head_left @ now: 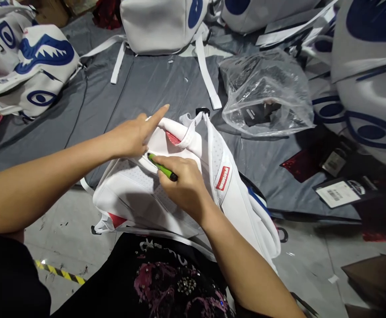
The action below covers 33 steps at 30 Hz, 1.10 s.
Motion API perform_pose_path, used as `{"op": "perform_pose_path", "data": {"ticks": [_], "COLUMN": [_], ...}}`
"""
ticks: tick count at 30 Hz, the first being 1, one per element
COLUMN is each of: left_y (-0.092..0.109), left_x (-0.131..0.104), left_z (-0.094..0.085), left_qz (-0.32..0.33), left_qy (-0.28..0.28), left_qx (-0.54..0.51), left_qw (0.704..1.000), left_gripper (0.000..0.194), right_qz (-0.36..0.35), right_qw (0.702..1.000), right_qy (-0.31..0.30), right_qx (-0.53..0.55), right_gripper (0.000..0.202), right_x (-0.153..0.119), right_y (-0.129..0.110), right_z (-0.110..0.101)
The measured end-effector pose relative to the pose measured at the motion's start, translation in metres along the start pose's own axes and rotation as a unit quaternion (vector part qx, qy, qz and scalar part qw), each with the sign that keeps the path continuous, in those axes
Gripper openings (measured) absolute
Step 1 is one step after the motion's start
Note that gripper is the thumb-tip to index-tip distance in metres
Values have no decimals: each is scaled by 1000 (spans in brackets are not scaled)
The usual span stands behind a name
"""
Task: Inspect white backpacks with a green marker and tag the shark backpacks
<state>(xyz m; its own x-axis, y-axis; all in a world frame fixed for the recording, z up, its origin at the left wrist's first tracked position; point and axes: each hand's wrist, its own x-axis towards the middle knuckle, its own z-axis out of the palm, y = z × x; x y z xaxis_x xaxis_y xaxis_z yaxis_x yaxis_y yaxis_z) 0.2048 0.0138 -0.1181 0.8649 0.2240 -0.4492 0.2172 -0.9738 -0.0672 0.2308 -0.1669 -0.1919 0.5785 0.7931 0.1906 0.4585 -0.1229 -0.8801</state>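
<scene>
A white backpack (193, 221) lies across my lap against the table edge, its padded back panel and straps facing up. My left hand (135, 136) grips the bag's upper edge, the index finger stretched out along it and the other fingers partly hidden by the fabric. In my right hand (184, 183) is a slim green pen-shaped tool (163, 168) with black ends. Its far end touches or nearly touches the fabric beside my left thumb; I cannot tell which. A shoulder strap (224, 163) with a red label runs down the bag's right side.
Finished-looking white and blue backpacks (43, 66) stand along the grey-covered table (103, 106). A clear plastic bag (268, 92) sits at the right, near hang tags (341, 192) and dark red wrappers (301, 165). Brown cardboard (374, 278) is on the floor at lower right.
</scene>
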Motion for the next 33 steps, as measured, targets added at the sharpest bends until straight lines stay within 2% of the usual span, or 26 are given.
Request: {"op": "perform_pose_path", "data": {"ticks": [2,5,9,13,19,23,27,30,33], "left_y": [0,0,0,1,2,3,2,2,1], "left_x": [0,0,1,1,0,-1,-3,-4,-3], "left_z": [0,0,0,1,1,1,1,2,2], "left_qz": [2,-2,-9,-15,-20,-20,-10,-11,-15], "left_qy": [-4,-9,-2,2,5,19,27,34,41], "left_qx": [-2,-2,1,6,9,21,23,12,13], "left_qw": [1000,1000,1000,1000,1000,999,999,999,999], "left_gripper": [107,108,109,108,106,106,103,100,98], "right_qz": [0,-13,4,-17,-4,-24,-13,-24,-5], "right_qw": [1000,998,1000,997,1000,997,999,998,998], "right_qy": [11,-17,-12,-25,3,-27,-19,-47,-56], "right_qx": [5,59,20,72,22,61,27,29,-11], "right_gripper": [39,38,40,38,40,39,41,41,38], "right_x": [0,0,1,2,1,2,2,3,4], "right_y": [-1,-1,0,4,4,5,4,0,-5], "right_z": [0,-1,-1,0,4,5,2,-2,-3]}}
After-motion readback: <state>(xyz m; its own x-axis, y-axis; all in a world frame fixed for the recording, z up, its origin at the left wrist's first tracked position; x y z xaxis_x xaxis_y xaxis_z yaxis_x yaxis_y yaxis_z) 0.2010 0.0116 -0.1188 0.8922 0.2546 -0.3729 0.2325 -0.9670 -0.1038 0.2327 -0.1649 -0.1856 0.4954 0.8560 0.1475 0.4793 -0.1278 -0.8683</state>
